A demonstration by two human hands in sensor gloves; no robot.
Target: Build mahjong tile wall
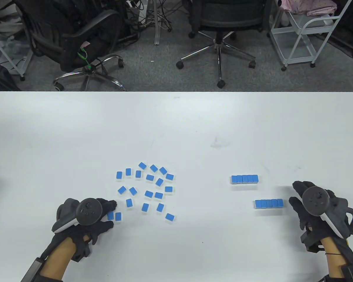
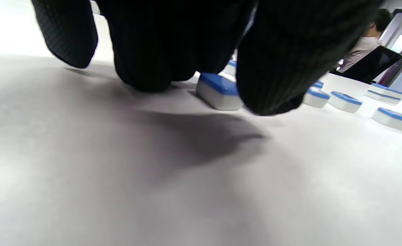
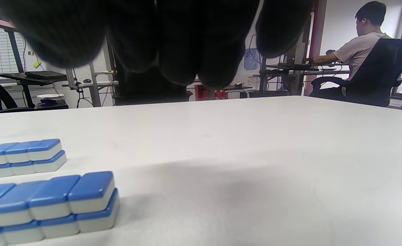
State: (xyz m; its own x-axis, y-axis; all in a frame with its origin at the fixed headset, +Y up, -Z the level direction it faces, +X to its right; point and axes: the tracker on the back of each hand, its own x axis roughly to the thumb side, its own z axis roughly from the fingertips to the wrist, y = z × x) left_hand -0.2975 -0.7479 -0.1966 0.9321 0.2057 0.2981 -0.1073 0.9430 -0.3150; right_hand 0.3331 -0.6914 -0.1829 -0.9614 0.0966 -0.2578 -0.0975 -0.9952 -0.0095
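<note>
Several loose blue-backed mahjong tiles lie face down, scattered at the centre-left of the white table. My left hand sits at their near left edge, finger and thumb straddling a pair of tiles without closing on them. In the left wrist view one tile lies flat between my fingertips. Two short two-layer tile rows stand at the right: a far row and a near row. My right hand hovers just right of the near row, fingers relaxed and holding nothing.
Beyond the table's far edge are office chairs and a white cart. A person sits at a desk in the background of the right wrist view.
</note>
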